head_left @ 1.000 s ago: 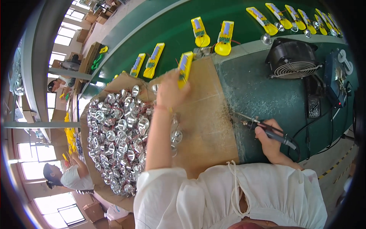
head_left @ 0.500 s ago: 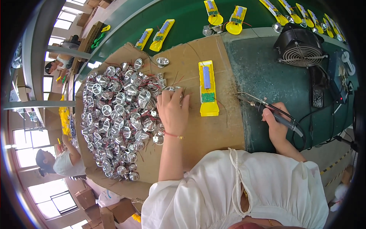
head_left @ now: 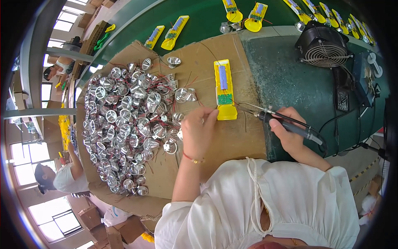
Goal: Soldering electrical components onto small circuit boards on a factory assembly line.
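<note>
A yellow plastic housing (head_left: 227, 113) lies on the cardboard, carrying a purple cylindrical cell (head_left: 223, 78) and a small green circuit board (head_left: 225, 99). My left hand (head_left: 198, 132) is closed at the left edge of the housing's lower end, thumb and forefinger together; what they pinch is hidden. In my right hand (head_left: 290, 130) is a soldering iron (head_left: 296, 128) with a thin metal tube along it. Its tip points left, close beside the circuit board. Left of my left hand, silver reflector cups (head_left: 153, 99) with red and black wires lie heaped.
Cardboard (head_left: 244, 141) covers the left part of the green bench. A black fan (head_left: 325, 50) stands at the back right, near a blue box (head_left: 365, 79) with cables. More yellow housings (head_left: 174, 33) lie along the far green strip. Another person (head_left: 68, 178) sits at far left.
My left hand has moved from the reflector heap toward me and right, to the housing, and its fingers have closed. The soldering iron has moved left, its tip nearing the circuit board.
</note>
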Motion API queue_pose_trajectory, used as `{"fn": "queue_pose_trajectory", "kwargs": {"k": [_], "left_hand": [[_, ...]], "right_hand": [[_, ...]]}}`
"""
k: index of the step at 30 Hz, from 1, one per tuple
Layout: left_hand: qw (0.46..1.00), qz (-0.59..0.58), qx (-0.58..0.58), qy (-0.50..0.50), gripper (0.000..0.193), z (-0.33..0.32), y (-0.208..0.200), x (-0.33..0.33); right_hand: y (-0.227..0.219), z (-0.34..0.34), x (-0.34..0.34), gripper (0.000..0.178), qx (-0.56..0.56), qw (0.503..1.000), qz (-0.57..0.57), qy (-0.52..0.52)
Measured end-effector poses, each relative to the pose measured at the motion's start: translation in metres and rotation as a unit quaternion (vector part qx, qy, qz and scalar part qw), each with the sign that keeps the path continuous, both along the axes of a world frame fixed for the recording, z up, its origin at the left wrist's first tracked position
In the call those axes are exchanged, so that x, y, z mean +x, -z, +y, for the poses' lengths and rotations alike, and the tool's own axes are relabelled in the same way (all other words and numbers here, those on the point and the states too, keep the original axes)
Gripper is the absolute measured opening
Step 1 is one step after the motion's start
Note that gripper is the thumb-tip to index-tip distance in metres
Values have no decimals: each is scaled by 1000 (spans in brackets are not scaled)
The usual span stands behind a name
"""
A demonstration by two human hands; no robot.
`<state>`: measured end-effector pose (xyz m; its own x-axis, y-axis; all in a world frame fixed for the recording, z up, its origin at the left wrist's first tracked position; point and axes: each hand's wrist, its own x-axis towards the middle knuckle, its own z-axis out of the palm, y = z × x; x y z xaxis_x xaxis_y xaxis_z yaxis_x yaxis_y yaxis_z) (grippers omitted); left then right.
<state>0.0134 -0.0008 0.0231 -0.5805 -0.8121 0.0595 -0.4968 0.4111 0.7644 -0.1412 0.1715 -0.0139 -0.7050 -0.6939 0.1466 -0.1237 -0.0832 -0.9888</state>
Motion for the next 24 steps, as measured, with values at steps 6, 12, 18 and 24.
{"fn": "queue_pose_trajectory", "kwargs": {"k": [6,12,18,24], "left_hand": [[1000,23,1,-8,10,3,19,-8],[999,46,-6,6,12,1,27,-13],[998,54,-13,5,12,-1,31,-15],[999,42,29,-9,11,-6,28,-15]], "right_hand": [[-2,-17,5,14,-12,997,73,1],[0,-25,8,13,-24,996,84,12],[4,-25,9,14,-8,998,55,-2],[3,-25,8,15,-8,1000,13,24]]}}
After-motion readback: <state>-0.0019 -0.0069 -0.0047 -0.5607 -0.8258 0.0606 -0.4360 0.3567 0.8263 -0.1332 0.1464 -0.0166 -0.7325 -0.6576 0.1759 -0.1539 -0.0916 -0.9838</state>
